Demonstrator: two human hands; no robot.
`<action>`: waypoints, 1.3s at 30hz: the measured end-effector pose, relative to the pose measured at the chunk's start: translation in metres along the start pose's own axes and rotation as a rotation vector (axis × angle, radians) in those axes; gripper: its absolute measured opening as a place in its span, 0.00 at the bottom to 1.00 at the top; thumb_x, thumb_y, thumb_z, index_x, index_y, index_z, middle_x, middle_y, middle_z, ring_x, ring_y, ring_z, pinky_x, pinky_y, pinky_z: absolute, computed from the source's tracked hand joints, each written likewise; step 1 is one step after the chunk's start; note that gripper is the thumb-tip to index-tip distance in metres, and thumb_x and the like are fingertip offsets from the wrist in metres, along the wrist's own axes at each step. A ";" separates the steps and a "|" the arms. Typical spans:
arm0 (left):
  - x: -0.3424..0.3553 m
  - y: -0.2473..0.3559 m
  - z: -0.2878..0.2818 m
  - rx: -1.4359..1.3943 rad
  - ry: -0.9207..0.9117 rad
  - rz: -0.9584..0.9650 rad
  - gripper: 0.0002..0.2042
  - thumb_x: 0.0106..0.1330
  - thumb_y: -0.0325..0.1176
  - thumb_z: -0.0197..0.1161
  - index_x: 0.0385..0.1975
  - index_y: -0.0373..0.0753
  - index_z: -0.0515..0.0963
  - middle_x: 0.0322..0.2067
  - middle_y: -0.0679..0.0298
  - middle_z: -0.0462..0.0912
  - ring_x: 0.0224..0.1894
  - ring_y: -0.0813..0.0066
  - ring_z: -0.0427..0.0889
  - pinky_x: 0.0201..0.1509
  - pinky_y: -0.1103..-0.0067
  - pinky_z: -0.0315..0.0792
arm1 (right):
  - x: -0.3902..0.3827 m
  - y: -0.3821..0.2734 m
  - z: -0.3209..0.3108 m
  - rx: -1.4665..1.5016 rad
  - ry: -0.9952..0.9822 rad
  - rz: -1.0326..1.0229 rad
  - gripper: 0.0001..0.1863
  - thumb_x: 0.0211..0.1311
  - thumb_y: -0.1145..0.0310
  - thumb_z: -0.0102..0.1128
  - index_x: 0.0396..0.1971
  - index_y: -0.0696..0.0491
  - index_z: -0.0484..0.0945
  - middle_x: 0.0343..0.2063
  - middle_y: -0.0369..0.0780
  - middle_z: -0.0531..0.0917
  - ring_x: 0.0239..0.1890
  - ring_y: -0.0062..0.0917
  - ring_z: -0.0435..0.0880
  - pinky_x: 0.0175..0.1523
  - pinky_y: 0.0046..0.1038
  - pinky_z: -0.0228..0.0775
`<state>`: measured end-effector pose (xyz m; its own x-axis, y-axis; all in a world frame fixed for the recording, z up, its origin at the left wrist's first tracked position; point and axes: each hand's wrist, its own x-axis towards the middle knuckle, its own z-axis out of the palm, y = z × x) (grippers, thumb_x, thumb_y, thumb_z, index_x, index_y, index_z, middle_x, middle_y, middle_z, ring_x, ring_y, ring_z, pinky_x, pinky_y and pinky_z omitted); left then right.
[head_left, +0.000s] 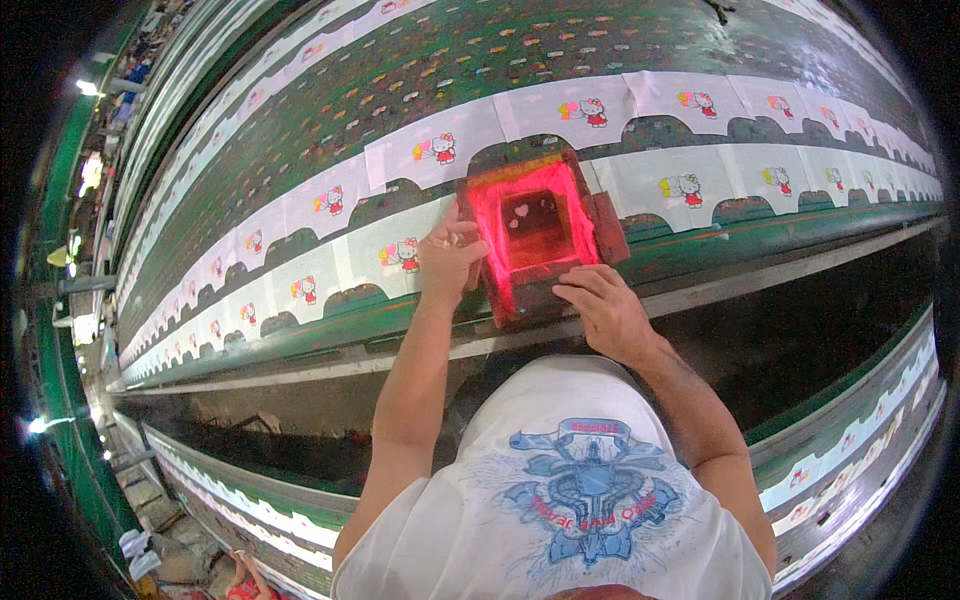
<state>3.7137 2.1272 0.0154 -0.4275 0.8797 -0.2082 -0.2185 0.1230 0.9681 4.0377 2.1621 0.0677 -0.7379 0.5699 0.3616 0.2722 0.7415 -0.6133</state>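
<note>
My hands are apart: my left hand [452, 252] grips the left edge of a pink-inked printing screen [540, 232] at the picture's centre; my right hand [612, 312] touches its lower edge, whether pinching I cannot tell. White printed fabric pieces [648, 185] line the green tabletop [665, 250].

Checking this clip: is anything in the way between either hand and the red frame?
Nothing visible is. The left hand is at the left side of the red frame, and the right hand has its fingertips at the near edge. What lies directly beneath the frame is mostly hidden.
</note>
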 end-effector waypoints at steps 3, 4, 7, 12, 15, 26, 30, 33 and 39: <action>-0.003 0.003 0.002 -0.051 0.000 -0.027 0.17 0.57 0.12 0.79 0.46 0.31 0.89 0.88 0.44 0.62 0.75 0.64 0.83 0.70 0.68 0.84 | 0.003 0.002 -0.007 0.068 -0.027 -0.041 0.28 0.56 0.82 0.68 0.60 0.54 0.87 0.59 0.44 0.87 0.64 0.46 0.85 0.70 0.50 0.80; -0.004 0.003 0.001 -0.060 0.001 -0.027 0.17 0.57 0.11 0.78 0.46 0.32 0.89 0.88 0.46 0.62 0.74 0.64 0.83 0.69 0.69 0.85 | 0.005 0.002 -0.008 0.057 -0.030 -0.053 0.28 0.57 0.82 0.68 0.60 0.54 0.87 0.59 0.44 0.87 0.64 0.46 0.85 0.70 0.49 0.79; -0.003 -0.008 -0.008 -0.011 0.032 -0.037 0.18 0.57 0.13 0.80 0.47 0.32 0.87 0.84 0.51 0.70 0.54 0.75 0.90 0.52 0.76 0.87 | 0.015 -0.001 -0.010 0.012 -0.059 -0.079 0.26 0.60 0.79 0.67 0.61 0.54 0.87 0.59 0.43 0.86 0.63 0.45 0.85 0.70 0.48 0.78; -0.003 0.001 0.004 -0.057 0.032 -0.061 0.18 0.57 0.11 0.78 0.46 0.32 0.88 0.83 0.50 0.72 0.53 0.75 0.92 0.53 0.76 0.88 | 0.035 -0.008 -0.012 -0.228 -0.172 -0.130 0.20 0.67 0.72 0.65 0.59 0.54 0.87 0.53 0.43 0.87 0.60 0.41 0.87 0.69 0.46 0.78; 0.001 -0.003 0.003 -0.049 0.023 -0.010 0.17 0.56 0.10 0.78 0.45 0.32 0.89 0.85 0.49 0.70 0.51 0.77 0.92 0.55 0.75 0.88 | 0.043 -0.009 -0.009 -0.301 -0.284 -0.123 0.16 0.68 0.70 0.65 0.54 0.54 0.87 0.48 0.42 0.88 0.57 0.40 0.88 0.67 0.44 0.79; -0.001 -0.003 0.004 0.303 0.017 0.105 0.20 0.58 0.26 0.83 0.52 0.39 0.91 0.85 0.43 0.67 0.80 0.55 0.78 0.79 0.66 0.76 | 0.143 0.043 -0.019 -0.236 -0.353 0.011 0.26 0.63 0.81 0.62 0.62 0.51 0.87 0.55 0.46 0.90 0.62 0.48 0.86 0.71 0.48 0.78; -0.004 0.006 0.005 0.575 0.027 0.225 0.30 0.56 0.34 0.84 0.62 0.43 0.87 0.81 0.38 0.72 0.80 0.45 0.77 0.83 0.59 0.71 | 0.152 0.048 -0.005 -0.301 -0.294 0.020 0.30 0.63 0.83 0.61 0.66 0.51 0.86 0.59 0.46 0.89 0.64 0.48 0.85 0.73 0.49 0.76; -0.001 0.006 0.007 0.770 0.032 0.354 0.35 0.57 0.36 0.82 0.69 0.43 0.82 0.78 0.36 0.75 0.77 0.37 0.77 0.84 0.53 0.68 | 0.140 0.038 0.001 -0.343 -0.304 -0.005 0.31 0.62 0.84 0.62 0.67 0.50 0.86 0.61 0.45 0.88 0.65 0.47 0.84 0.74 0.50 0.75; 0.000 0.005 0.009 0.712 0.009 0.373 0.35 0.58 0.35 0.80 0.71 0.43 0.80 0.80 0.34 0.70 0.80 0.34 0.71 0.86 0.51 0.65 | 0.096 -0.004 0.006 -0.363 -0.349 -0.056 0.30 0.61 0.78 0.66 0.66 0.52 0.86 0.62 0.45 0.86 0.65 0.46 0.84 0.73 0.51 0.74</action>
<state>3.7209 2.1322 0.0212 -0.3699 0.9171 0.1486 0.5507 0.0876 0.8301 3.9623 2.2117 0.1003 -0.9030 0.4196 0.0925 0.3779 0.8780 -0.2936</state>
